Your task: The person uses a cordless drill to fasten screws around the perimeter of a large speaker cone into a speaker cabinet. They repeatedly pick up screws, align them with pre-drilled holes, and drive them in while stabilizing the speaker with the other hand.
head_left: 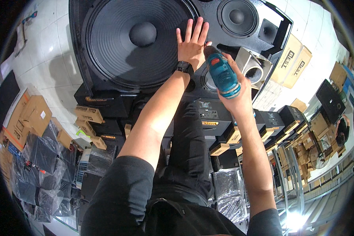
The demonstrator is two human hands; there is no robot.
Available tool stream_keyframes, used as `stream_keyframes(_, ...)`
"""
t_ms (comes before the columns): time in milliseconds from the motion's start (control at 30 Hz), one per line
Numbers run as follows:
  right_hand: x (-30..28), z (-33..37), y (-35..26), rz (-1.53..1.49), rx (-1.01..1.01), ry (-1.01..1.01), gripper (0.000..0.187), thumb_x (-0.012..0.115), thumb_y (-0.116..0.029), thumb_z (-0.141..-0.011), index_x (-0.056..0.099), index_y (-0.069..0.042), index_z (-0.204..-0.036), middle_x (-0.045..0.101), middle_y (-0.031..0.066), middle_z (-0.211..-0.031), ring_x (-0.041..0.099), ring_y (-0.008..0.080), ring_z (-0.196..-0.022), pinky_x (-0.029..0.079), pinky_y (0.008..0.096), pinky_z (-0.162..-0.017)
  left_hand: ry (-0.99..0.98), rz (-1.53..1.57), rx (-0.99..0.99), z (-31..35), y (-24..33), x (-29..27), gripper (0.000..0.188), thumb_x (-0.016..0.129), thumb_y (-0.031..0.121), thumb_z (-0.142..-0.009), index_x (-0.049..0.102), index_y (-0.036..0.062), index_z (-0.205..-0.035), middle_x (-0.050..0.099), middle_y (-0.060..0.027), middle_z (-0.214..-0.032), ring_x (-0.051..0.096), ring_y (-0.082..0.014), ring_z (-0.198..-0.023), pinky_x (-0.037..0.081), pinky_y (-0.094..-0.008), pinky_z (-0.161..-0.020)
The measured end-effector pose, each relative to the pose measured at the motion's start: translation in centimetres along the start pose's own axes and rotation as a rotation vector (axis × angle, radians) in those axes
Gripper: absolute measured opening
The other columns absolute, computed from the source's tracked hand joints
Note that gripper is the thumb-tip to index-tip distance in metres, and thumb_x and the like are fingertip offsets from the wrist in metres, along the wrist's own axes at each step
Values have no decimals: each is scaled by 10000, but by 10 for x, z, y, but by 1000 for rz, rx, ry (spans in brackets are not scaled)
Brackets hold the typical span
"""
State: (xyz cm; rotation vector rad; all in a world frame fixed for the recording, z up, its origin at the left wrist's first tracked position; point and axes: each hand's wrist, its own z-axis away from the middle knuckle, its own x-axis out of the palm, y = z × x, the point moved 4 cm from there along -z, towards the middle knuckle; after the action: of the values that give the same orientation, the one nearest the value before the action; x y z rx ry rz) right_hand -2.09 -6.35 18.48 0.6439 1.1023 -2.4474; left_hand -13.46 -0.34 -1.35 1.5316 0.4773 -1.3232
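Note:
A large black speaker cabinet [208, 23] lies in front of me with its drivers facing up. My left hand [191, 48] rests flat, fingers spread, on the right rim of the big round woofer [114, 51]. In my right hand [240, 86] is a teal cordless drill [223, 74], its dark nose close beside my left thumb and pointing down at the cabinet. The drill's tip is hidden. Right of the drill sits a pale square horn piece [242, 59] with a round opening. A smaller round driver [237, 16] and a small square tweeter [268, 30] lie farther right.
Flat cardboard [293, 61] lies right of the cabinet. Black boxed units [212, 114] with small cartons stand nearer me. Plastic-wrapped goods [43, 177] and brown cartons [35, 114] are stacked at left. Metal rails [291, 173], a fan [320, 153] and another person [343, 129] are at right.

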Motion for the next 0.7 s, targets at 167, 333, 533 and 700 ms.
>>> stream_keyframes(167,-1,-3,3,-12,-15,3,813,753,6,-804,525,-97,-1578,746,195,-1323,742,339,-1232,587,426,-1036,0,5,-5,1,1,0,855,624,548,-1018,236,300,-1738,179,21,-1824,139,-298,-1682,206,-706,-1292)
stream_keyframes(333,-1,-2,0,21,-139,90,757,811,-84,-802,591,-78,-1526,793,236,-1114,790,390,-1029,622,415,-865,31,43,-1,0,1,0,816,685,461,-1003,320,283,-1711,220,16,-1812,176,-307,-1671,187,-719,-1292)
stream_keyframes(533,1,0,8,8,-14,12,835,757,7,-793,524,-115,-1586,744,201,-1324,749,350,-1213,589,421,-1035,54,49,5,0,0,0,803,712,443,-992,365,272,-1696,262,5,-1800,210,-313,-1662,181,-724,-1290)
stream_keyframes(700,0,1,4,3,-92,84,729,795,-109,-810,598,-114,-1512,789,237,-1054,781,418,-1020,613,436,-834,41,47,12,1,0,0,798,640,502,-1028,315,269,-1718,228,-2,-1813,183,-324,-1672,203,-718,-1283)
